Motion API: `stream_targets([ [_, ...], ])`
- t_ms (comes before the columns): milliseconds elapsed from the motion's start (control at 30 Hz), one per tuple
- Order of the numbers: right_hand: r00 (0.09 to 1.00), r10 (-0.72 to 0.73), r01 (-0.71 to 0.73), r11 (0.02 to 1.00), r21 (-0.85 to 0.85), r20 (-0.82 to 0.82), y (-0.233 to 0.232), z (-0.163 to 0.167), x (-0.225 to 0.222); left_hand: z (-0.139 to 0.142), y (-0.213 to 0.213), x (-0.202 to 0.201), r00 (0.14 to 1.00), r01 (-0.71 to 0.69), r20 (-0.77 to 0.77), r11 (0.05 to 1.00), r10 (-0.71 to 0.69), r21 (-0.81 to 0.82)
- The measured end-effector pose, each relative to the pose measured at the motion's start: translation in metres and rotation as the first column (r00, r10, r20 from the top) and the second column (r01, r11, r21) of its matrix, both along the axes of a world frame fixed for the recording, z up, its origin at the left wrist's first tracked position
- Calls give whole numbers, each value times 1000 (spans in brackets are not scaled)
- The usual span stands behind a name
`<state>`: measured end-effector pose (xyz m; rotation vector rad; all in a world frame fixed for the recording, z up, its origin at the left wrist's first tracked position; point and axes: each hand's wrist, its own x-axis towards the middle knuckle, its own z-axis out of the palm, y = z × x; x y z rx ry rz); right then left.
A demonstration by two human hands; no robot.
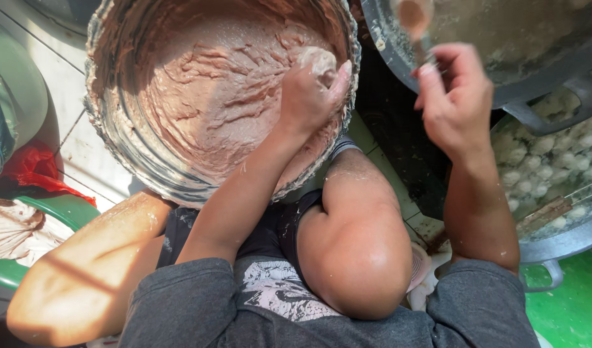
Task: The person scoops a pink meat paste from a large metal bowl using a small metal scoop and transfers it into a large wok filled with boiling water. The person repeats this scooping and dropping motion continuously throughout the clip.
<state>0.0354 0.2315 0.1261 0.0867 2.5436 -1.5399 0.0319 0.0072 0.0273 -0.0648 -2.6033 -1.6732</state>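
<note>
A large metal basin [115,148] full of pinkish-brown paste [218,96] stands between my knees. My left hand [312,90] is over its right side, fist closed on a lump of paste that bulges out between thumb and forefinger. My right hand [454,96] is raised to the right, fingers closed on the handle of a spoon [415,22] whose bowl carries a bit of paste and points up over a big dark pot [534,71].
A metal pan [567,241] at the right holds several pale round balls in liquid. A green plastic bowl [57,209], a red bag and a white cloth lie at the left. Tiled floor shows at the upper left, green surface at the bottom right.
</note>
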Motion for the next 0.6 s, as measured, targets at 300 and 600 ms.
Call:
stream_targets([
  [300,964,251,-249,968,-34,86,-40,15,19,-7,10,-1,996,-20,-87,997,26,71],
  [600,962,4,43,985,-166,274,1,-12,24,-7,3,-1,999,-54,-16,945,51,-323],
])
